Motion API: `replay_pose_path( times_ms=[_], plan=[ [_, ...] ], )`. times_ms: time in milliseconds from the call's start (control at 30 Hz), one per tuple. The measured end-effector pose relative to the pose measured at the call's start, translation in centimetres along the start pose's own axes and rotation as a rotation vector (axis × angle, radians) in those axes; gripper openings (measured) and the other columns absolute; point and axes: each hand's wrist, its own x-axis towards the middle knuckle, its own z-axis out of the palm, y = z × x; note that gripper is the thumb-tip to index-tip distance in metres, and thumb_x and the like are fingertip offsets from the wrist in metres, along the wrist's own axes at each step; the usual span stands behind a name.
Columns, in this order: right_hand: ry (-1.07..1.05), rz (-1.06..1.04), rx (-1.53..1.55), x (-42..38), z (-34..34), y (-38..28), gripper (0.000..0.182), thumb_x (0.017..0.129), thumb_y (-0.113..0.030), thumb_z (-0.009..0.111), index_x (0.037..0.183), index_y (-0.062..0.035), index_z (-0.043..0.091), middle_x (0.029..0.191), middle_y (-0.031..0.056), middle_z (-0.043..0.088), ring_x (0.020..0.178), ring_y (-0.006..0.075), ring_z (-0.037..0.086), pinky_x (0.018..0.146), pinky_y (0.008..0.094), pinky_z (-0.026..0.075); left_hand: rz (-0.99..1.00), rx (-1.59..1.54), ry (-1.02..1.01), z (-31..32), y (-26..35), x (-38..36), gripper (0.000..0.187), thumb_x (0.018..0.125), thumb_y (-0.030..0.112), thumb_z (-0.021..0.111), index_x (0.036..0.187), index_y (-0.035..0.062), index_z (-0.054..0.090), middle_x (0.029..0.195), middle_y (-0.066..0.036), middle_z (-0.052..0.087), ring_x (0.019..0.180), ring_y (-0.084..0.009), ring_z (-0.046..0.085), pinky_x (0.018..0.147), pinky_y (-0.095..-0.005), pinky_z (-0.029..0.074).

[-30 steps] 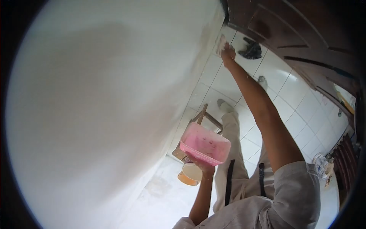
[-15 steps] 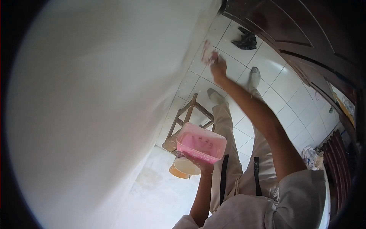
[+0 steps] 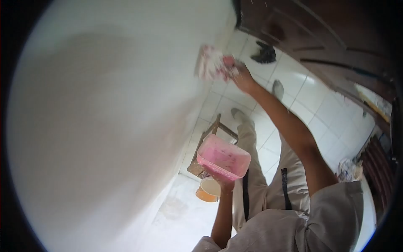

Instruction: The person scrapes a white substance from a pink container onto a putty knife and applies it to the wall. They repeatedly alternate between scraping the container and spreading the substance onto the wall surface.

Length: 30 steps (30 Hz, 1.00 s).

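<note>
My left hand supports a pink plastic tub from below and along its near side. Pink and whitish smears coat the tub's inside. In my right hand, arm stretched forward, is a wide putty knife, blurred by motion and spotted white and pink. Its broad edge is right at the pale wall, low down near the floor. The fingers of my right hand are closed round the handle end.
Below the tub stand a wooden stool and stacked buckets. A black plastic bag lies on the tiled floor near a dark wooden door. To the right are a whitish bag and dark red ribbed material.
My right hand has swung the putty knife leftward, from over the floor tiles to the wall. The tub stays nearly where it was in my left hand. The view has shifted slightly.
</note>
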Motion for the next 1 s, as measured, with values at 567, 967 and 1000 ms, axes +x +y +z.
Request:
replay_pose_path(
  times_ms=[567,967,1000],
  plan=[
    [0.065,-0.56,-0.658,-38.9,22.5,-38.4,0.02,0.087,-0.002,0.064,0.105,0.0052,0.062,0.091,0.0056,0.066,0.084,0.0105,0.06,0.073,0.0249,0.048,0.146,-1.208,-0.558,2.1,25.4,-1.3,0.073,0.093,0.059,0.041,0.145,0.0089,0.03,0.14,-0.015,0.043,0.124,-0.0299,0.048,0.102,-0.0459,0.045],
    [-0.43,-0.696,-1.099,-36.1,27.6,-44.9,0.016,0.078,0.002,0.067,0.094,0.0066,0.064,0.076,0.0115,0.066,0.068,0.0095,0.057,0.063,0.0241,0.046,0.166,-1.435,-0.474,5.0,36.8,-12.6,0.09,0.087,0.076,0.032,0.148,0.0102,0.025,0.145,-0.013,0.038,0.13,-0.0284,0.042,0.11,-0.0457,0.036],
    [-0.405,-0.537,-1.094,-36.6,27.9,-45.6,0.015,0.078,0.001,0.067,0.092,0.0053,0.063,0.074,0.0113,0.064,0.064,0.0104,0.056,0.06,0.0261,0.046,0.112,-1.301,-0.331,5.9,36.8,-14.5,0.09,0.087,0.075,0.029,0.148,0.009,0.025,0.145,-0.013,0.039,0.13,-0.028,0.043,0.11,-0.0445,0.036]
  ],
)
